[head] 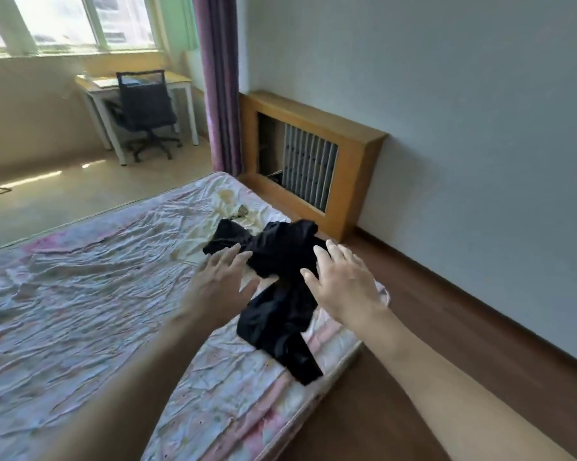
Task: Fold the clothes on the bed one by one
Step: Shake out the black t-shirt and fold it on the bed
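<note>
A crumpled black garment [280, 287] lies on the bed [80, 294] near its right edge, stretched from the far corner toward me. Beyond it, a pale cream cloth [228, 202] lies wrinkled on the sheet. My left hand [218, 281] hovers with fingers spread just left of the black garment, slightly blurred. My right hand [342, 277] is stretched out with straight fingers over the garment's right side. Neither hand holds anything.
The bed's right edge [330, 371] drops to a brown wooden floor [446, 327]. A wooden radiator cover [313, 161] stands against the wall past the bed corner. A purple curtain [220, 81], a desk [97, 88] and a black office chair [145, 111] are farther back.
</note>
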